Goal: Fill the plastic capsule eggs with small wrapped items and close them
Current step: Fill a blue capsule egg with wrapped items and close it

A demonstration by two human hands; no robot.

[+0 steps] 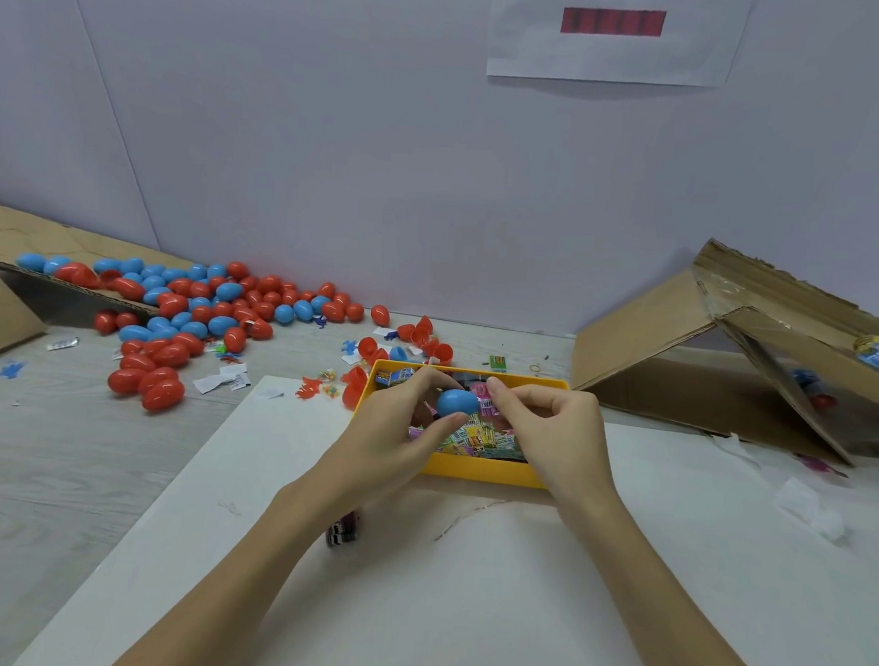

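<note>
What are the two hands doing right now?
Left hand: holding the blue capsule egg over the yellow tray.
Right hand: fingers curled, fingertips at the egg's right side; whether it grips it cannot be told.

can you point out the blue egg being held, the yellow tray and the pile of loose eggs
blue egg (457, 403), head view, middle of its shell between both hands
yellow tray (480, 471), head view, bare near wall
pile of loose eggs (207, 308), head view, an egg mid-pile

Held egg: plain blue.
Tray: yellow.
Wrapped items: pink, yellow, green, printed.
Egg pile, 10 o'clock: red and blue, unpatterned.
Open halves, 12 o'clock: red.
Mat: white.
Table: pale grey woodgrain.
Boxes: brown cardboard.
Wall sheet: white, red bar.
</note>
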